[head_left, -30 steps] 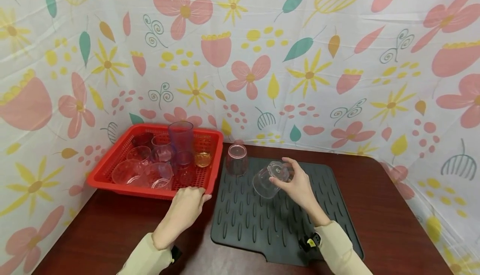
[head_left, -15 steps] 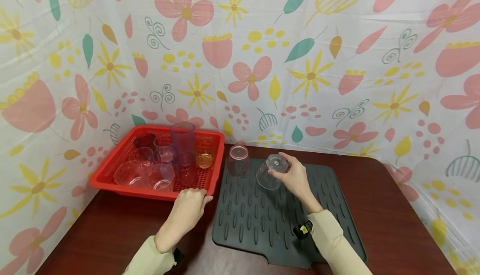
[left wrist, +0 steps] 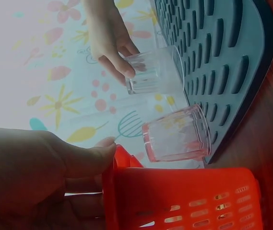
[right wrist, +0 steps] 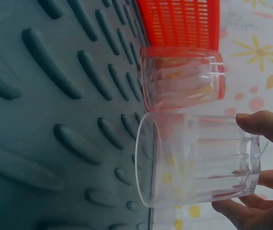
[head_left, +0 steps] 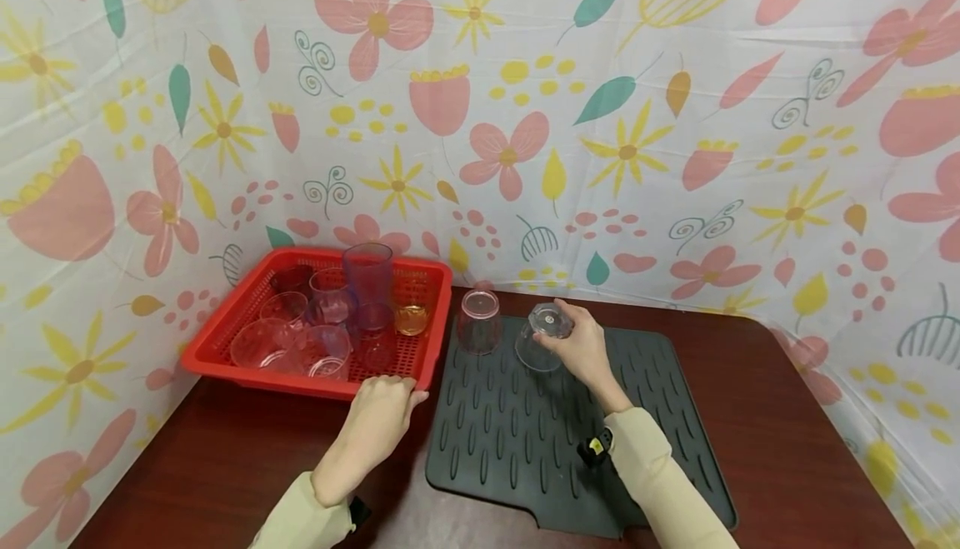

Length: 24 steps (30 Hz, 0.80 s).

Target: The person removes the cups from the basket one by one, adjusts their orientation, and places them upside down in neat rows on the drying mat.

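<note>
With its mouth down, a clear drinking glass [head_left: 534,352] is over the dark drying mat [head_left: 517,441]; whether its rim touches the mat I cannot tell. My right hand [head_left: 583,342] pinches that glass by its faceted base [right wrist: 252,163], thumb on one side and fingers on the other. Beside it a pinkish glass [head_left: 478,328] stands upside down at the mat's far left corner. My left hand [head_left: 377,416] grips the near right corner of the red basket [head_left: 262,379], thumb over the rim in the left wrist view; its other fingers are partly hidden.
Inside the basket are several cups, among them a tall purple-blue tumbler [head_left: 367,278], a small amber glass [head_left: 411,319] and clear bowl-like cups [head_left: 258,346]. A flowered curtain [head_left: 525,57] hangs behind the brown table [head_left: 780,424].
The right hand has moved slightly away from me and turned the clear glass from tilted to nearly upright, mouth down. The left hand keeps its grip on the basket.
</note>
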Each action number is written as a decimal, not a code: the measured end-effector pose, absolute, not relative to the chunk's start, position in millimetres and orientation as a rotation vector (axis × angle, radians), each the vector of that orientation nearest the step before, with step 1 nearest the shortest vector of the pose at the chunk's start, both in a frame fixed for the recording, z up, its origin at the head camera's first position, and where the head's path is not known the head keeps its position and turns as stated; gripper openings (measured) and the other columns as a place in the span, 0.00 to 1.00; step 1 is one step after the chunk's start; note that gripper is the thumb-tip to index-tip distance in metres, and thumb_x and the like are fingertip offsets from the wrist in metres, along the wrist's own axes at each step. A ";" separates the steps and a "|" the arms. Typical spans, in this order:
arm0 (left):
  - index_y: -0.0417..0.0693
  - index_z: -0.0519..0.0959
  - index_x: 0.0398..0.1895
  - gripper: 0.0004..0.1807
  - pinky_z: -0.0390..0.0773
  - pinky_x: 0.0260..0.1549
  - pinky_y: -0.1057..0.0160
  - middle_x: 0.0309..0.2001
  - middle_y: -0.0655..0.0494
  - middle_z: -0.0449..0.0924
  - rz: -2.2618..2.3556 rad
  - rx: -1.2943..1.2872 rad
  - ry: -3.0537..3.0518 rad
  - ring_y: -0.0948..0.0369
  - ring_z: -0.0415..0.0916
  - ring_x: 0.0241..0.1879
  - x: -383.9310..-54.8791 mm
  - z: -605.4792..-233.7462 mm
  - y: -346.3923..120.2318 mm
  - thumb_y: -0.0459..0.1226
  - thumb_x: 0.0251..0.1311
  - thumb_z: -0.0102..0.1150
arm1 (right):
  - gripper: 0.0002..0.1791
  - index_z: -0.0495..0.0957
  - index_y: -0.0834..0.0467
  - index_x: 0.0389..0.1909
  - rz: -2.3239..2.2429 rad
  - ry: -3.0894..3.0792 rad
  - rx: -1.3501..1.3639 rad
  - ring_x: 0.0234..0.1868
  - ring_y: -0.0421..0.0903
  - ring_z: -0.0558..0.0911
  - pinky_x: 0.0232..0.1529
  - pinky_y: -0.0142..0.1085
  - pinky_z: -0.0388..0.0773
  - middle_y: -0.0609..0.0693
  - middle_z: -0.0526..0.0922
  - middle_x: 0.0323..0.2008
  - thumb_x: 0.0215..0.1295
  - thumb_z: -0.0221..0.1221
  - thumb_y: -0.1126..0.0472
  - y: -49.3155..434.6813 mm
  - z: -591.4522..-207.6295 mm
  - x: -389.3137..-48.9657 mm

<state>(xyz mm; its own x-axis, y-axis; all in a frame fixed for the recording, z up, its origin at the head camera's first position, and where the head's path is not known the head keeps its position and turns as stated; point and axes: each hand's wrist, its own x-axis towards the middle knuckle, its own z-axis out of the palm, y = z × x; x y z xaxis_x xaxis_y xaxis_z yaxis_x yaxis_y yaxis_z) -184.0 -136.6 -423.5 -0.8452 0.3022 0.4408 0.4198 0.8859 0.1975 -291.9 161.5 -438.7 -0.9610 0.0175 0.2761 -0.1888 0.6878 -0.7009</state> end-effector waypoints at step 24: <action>0.43 0.81 0.23 0.10 0.78 0.30 0.54 0.19 0.50 0.80 -0.349 -0.515 -2.593 0.52 0.79 0.25 -185.1 -429.2 -136.2 0.40 0.56 0.66 | 0.40 0.67 0.64 0.67 1.146 -2.615 0.133 0.62 0.62 0.72 0.58 0.56 0.72 0.65 0.71 0.62 0.54 0.70 0.55 152.1 -448.1 -311.7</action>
